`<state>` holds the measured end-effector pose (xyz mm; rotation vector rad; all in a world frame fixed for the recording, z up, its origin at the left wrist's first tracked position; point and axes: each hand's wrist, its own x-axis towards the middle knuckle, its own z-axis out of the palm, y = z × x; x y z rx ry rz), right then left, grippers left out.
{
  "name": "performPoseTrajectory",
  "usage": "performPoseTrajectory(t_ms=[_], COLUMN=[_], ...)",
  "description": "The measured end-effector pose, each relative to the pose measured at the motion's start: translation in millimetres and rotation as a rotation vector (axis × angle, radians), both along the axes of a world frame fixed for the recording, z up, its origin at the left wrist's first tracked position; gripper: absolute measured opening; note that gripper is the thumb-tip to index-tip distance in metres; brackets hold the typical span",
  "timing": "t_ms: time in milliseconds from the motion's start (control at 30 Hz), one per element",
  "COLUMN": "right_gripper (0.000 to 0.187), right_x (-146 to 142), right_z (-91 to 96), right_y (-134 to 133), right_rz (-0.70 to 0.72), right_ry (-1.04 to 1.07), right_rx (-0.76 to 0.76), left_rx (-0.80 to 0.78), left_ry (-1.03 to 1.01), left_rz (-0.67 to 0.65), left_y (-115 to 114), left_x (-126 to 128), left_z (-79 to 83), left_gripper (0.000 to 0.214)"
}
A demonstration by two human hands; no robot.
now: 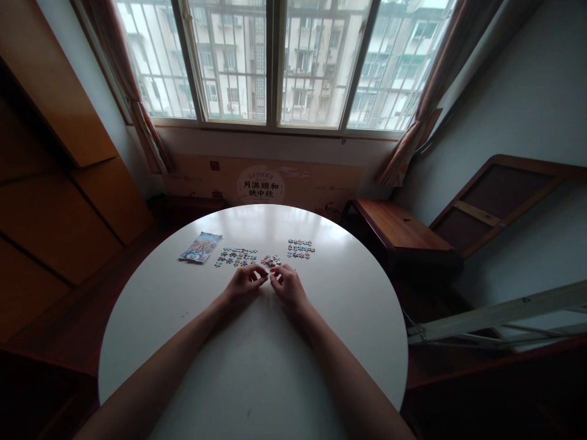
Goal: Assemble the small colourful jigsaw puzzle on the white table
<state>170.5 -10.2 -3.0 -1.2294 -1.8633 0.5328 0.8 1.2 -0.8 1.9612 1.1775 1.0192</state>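
Note:
Over the white round table (220, 366), my left hand (245, 280) and my right hand (286, 282) are close together, fingertips almost meeting. Each is closed in a pinch on a small jigsaw puzzle piece, mostly covered by the fingers. Just beyond them lies a small heap of loose puzzle pieces (271, 260). Left of the heap, several pieces are spread in rows (235, 256). A second group of pieces, also in rows (301, 248), lies to the right.
A colourful printed picture sheet or packet (202, 247) lies at the table's far left. Past the far edge are a printed banner (312, 180) and barred windows. A wooden bench (398, 226) stands at the right, a wooden cabinet (68, 214) at the left.

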Motion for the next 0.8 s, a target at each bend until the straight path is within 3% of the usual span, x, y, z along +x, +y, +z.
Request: performPoseTrajectory(t_ms=[567,800], right_gripper=[0.016,0.013], right_x=[0.3,-0.3], right_z=[3.4,-0.5], right_y=[-2.9,-1.3], right_rz=[0.116,0.087], right_ry=[0.038,-0.005], right_rx=[-0.088,-0.086], left_rx=[0.129,0.121], left_ry=[0.071,0.107], left_rz=[-0.095,-0.122], left_y=[1.0,-0.6], left_x=[-3.4,-2.5], left_z=[-3.2,-0.2], left_gripper=[0.022,0.018])
